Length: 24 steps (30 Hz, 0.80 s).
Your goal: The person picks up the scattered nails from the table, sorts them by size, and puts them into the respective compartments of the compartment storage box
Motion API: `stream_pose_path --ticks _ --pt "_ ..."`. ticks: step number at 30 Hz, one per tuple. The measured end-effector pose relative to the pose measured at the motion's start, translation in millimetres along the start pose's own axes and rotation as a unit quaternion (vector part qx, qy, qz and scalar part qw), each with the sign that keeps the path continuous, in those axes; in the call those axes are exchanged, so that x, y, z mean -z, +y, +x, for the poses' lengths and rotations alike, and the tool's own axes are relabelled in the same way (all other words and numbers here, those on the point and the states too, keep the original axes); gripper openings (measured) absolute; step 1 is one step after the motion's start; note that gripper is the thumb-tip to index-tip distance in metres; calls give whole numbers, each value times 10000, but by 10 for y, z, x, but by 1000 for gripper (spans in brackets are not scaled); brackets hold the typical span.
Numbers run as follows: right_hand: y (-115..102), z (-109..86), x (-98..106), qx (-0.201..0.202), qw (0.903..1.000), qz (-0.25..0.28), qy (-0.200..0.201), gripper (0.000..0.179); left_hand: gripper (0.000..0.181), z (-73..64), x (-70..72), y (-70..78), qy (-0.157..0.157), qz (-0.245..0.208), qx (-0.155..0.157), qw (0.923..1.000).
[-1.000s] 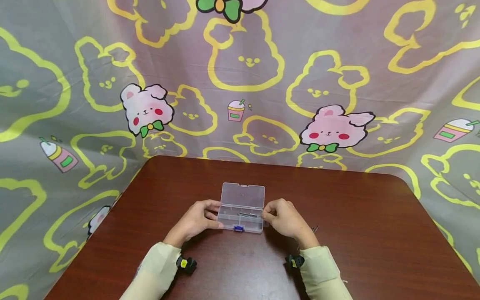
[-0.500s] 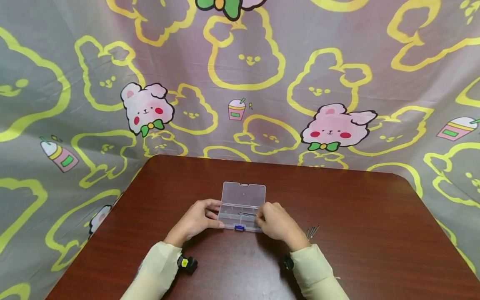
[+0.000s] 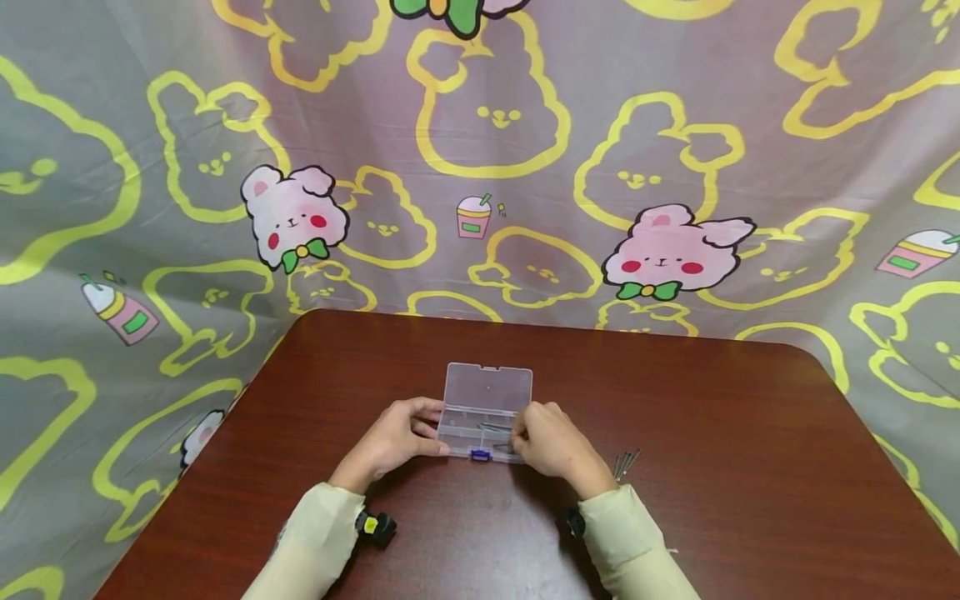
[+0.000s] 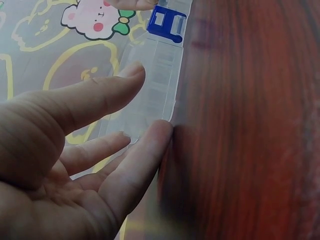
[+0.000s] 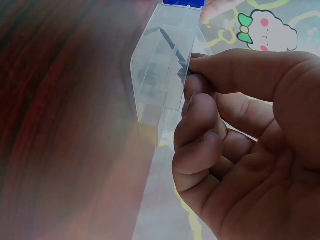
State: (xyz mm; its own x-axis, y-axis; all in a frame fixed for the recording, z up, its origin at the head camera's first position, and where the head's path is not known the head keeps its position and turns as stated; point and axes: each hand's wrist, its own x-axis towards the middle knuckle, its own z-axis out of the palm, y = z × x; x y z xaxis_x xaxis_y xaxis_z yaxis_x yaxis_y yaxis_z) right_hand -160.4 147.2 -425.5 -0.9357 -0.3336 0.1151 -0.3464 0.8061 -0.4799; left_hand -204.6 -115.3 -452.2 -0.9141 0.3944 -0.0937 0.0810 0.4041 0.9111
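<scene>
A clear plastic compartment box (image 3: 461, 442) with a blue latch (image 3: 481, 455) stands on the table, its lid (image 3: 489, 387) raised at the back. My left hand (image 3: 392, 440) holds the box's left end between thumb and fingers. At the right end, my right hand (image 3: 553, 440) pinches a thin dark metal rod (image 5: 172, 44) between thumb and curled fingers. The rod extends into a front compartment; it appears bent near its far end, though the plastic blurs it. Thin metal rods (image 3: 491, 427) lie in the back compartment, partly hidden by the right hand.
Several thin metal rods (image 3: 627, 463) lie on the brown table (image 3: 720, 467), just right of my right wrist. A patterned cloth (image 3: 510, 167) hangs behind the table and along its sides.
My right hand has moved left from beside the box to over its right end. The rod in its fingers now shows in the front compartment. My left hand stays in place.
</scene>
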Motion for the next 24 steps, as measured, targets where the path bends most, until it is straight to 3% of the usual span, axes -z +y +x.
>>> stream_pose_path --ticks 11,18,24 --pt "20 -20 28 -101 9997 217 101 28 68 11 -9 5 23 7 4 10000" --pt "75 -72 102 67 9991 301 296 21 68 10 -13 7 11 10 23 10000" --pt "192 -145 187 71 9989 421 188 20 67 14 -10 7 11 -4 15 10000"
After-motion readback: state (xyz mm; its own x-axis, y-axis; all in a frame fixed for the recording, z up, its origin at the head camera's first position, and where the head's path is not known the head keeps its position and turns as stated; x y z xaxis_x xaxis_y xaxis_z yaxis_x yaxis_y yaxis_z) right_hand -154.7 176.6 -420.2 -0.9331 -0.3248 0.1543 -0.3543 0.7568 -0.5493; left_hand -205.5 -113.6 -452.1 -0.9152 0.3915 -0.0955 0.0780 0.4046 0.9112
